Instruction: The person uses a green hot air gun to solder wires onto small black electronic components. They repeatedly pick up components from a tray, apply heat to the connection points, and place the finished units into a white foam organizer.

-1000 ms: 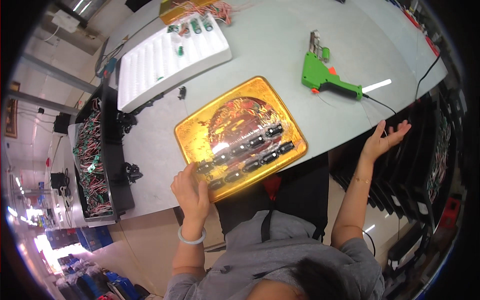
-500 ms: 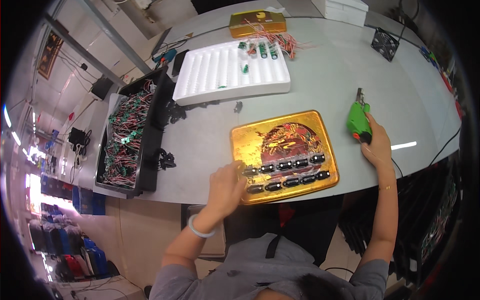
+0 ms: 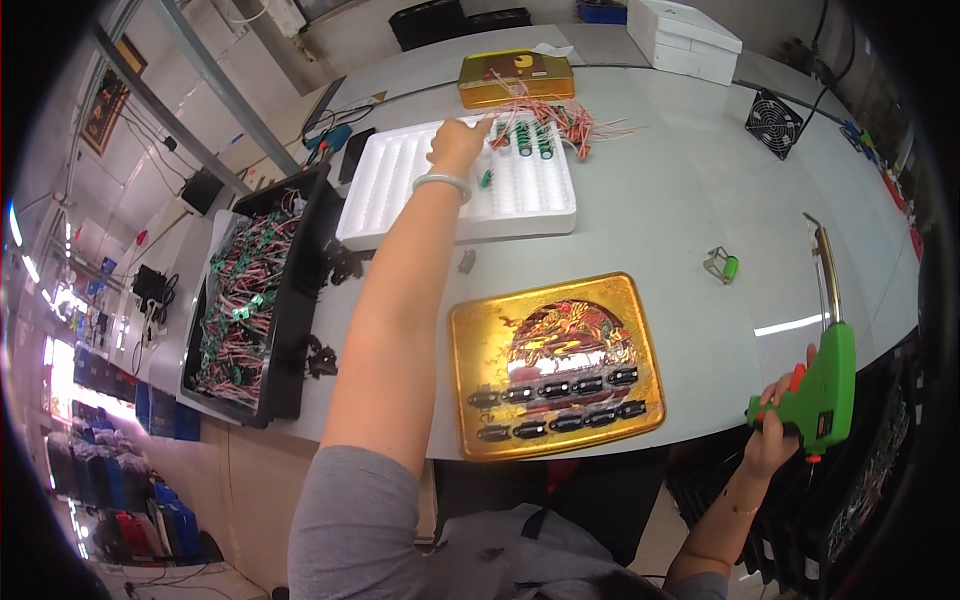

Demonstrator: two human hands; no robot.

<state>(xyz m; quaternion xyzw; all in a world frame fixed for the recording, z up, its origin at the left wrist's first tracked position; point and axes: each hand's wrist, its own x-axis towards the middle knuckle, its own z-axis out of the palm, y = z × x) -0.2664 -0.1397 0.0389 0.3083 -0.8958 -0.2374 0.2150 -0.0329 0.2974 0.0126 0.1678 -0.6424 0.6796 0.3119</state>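
My left hand [image 3: 458,146] reaches over a white foam tray [image 3: 390,215] with long grooves. Its fingers are bent together beside small green circuit boards [image 3: 523,138] at the tray's far right; whatever they hold is hidden. A loose green piece [image 3: 485,179] lies nearer in the tray. Wrapped around the handle of a green soldering gun [image 3: 828,390], my right hand [image 3: 772,430] is at the table's right edge. The gun's long metal tip points away from me. In front of me, a gold tin lid [image 3: 480,320] bears two rows of small black parts [image 3: 555,389].
At left stands a black bin [image 3: 285,375] full of wired green boards. Red-and-white wires [image 3: 560,115] lie by a gold tin [image 3: 480,92]. A small fan [image 3: 775,123], a white box [image 3: 690,45] and a wire stand with a green part [image 3: 722,265] are to the right.
My left hand has left the gold lid and moved forward over the foam tray. The soldering gun has come toward me and right in my right hand. The wire stand now shows on the table.
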